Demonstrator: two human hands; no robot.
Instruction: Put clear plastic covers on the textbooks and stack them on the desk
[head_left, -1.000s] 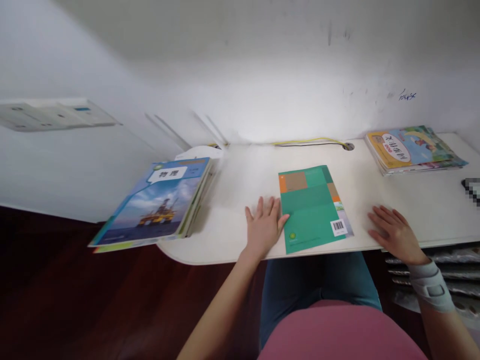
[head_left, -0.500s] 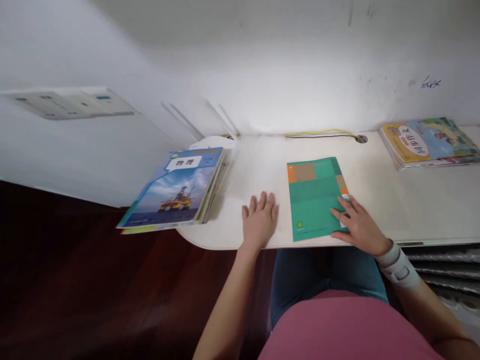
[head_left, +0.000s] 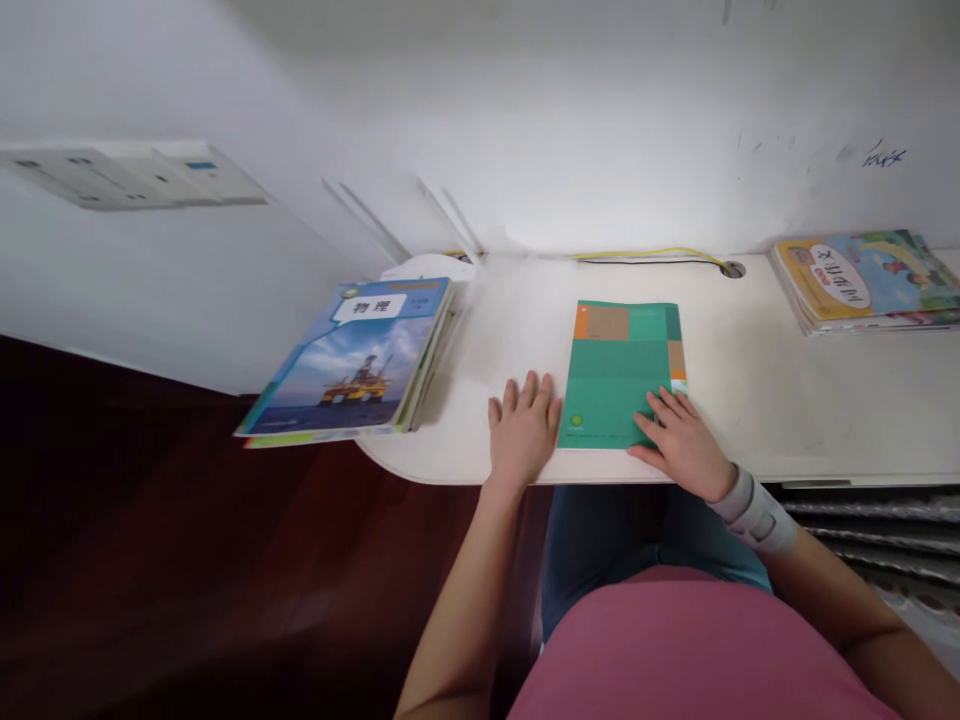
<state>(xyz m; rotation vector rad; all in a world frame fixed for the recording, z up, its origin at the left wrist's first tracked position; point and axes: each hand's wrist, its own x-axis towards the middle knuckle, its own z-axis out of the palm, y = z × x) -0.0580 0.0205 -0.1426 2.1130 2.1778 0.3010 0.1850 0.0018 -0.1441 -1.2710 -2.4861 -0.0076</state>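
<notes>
My left hand (head_left: 523, 430) lies flat on the white desk (head_left: 757, 400), fingers spread, just left of a green book (head_left: 619, 370) and touching its edge or nearly so. The book lies face down, its barcode hidden under my right hand (head_left: 679, 440), which rests with spread fingers on its lower right corner. A stack of physics textbooks (head_left: 352, 360) lies at the desk's left end, overhanging the edge. Illustrated books (head_left: 862, 280) are piled at the far right.
A yellow and black cable (head_left: 645, 254) runs along the wall into a desk grommet (head_left: 733, 269). A white wall panel (head_left: 135, 175) is at upper left. Dark wood floor lies left of the desk. A grey ribbed shape (head_left: 877, 530) sits below the desk's right side.
My right hand has moved left onto the green book's lower right corner. The book has turned to sit square with the desk edge. My left hand has stayed beside it.
</notes>
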